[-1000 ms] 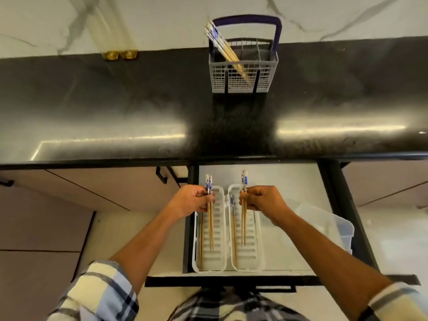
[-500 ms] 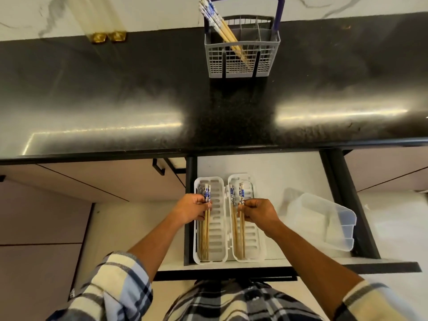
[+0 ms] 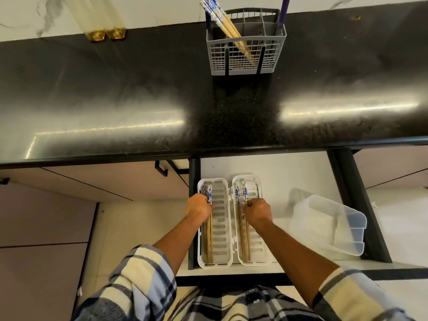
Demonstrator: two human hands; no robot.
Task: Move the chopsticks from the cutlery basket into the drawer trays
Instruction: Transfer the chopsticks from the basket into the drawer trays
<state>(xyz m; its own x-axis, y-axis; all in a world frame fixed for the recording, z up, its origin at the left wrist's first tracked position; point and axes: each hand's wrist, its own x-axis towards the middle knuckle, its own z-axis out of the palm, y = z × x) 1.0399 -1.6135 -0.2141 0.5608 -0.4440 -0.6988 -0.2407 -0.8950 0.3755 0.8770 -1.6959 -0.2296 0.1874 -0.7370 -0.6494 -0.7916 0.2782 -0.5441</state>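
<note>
Two white slotted trays lie side by side in the open drawer: a left tray (image 3: 220,228) and a right tray (image 3: 256,242). My left hand (image 3: 199,206) is closed on wooden chopsticks with blue-white tops (image 3: 209,237) that lie along the left tray's left side. My right hand (image 3: 257,213) pinches another set of chopsticks (image 3: 245,242) lying in the right tray. The grey cutlery basket (image 3: 246,48) stands on the black counter at the back, with several chopsticks (image 3: 222,18) leaning out to the left.
A clear plastic container (image 3: 328,224) sits tilted in the drawer's right part. The black counter edge (image 3: 208,150) overhangs the drawer's back. Closed cabinet fronts (image 3: 58,216) flank the left; two gold-based objects (image 3: 107,34) stand at the back wall.
Both hands lowered the chopsticks from above the trays down into them; the sticks now lie flat in the trays. The camera view tilted downward.
</note>
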